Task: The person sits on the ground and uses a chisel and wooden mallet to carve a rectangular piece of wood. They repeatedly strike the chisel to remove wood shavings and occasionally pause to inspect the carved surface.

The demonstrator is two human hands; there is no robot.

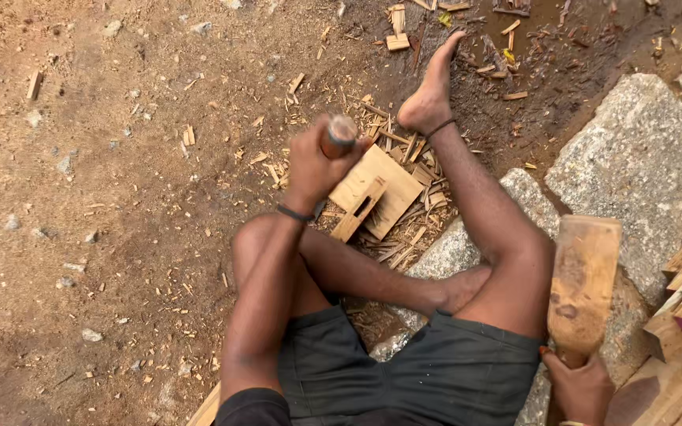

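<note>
One chisel, one mallet, one wood block — perhaps three stones.

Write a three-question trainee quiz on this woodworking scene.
1. True or false: the right hand holds a wooden mallet.
2. What does the left hand grip? A) chisel handle B) stone C) rope
3. What does the chisel bear on?

Key: 1 true. 2 A. 3 The wooden block, lying among wood chips beside the bare foot.

Wood block on ground between legs, chips around, stone slabs right.
</note>
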